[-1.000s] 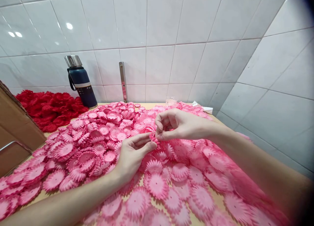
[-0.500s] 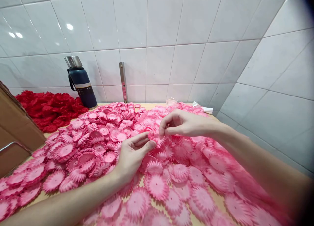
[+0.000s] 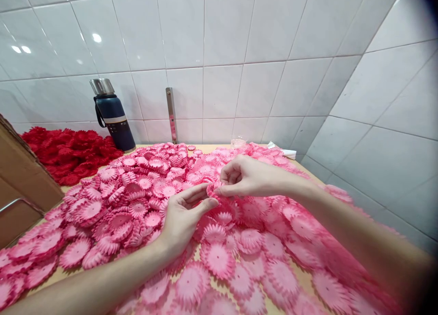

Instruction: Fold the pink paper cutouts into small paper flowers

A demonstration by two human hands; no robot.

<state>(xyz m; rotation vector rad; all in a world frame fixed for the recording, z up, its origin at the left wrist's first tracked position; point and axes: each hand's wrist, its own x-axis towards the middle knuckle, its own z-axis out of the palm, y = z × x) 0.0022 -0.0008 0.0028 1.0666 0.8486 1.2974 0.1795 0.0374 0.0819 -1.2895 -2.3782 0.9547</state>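
Note:
Between my two hands is a small pink petal disc [image 3: 212,188] with a fringed edge, partly covered by fingers. My left hand [image 3: 186,212] grips it from the left, thumb and fingers closed around its lower side. From the right, my right hand [image 3: 242,176] pinches its edge between thumb and curled fingers. Under and around both hands spreads a thick layer of loose pink petal discs [image 3: 219,259], many with a small dark hole in the middle.
A dark blue bottle [image 3: 118,119] stands at the back left beside a heap of red petal discs [image 3: 73,153]. A cardboard box [image 3: 23,187] borders the left side. Small clear container [image 3: 238,142] and white paper [image 3: 289,153] lie near the tiled wall [image 3: 219,91].
My right hand has moved slightly down and left, its thumb now on the pink petal disc. My left hand stays almost where it was.

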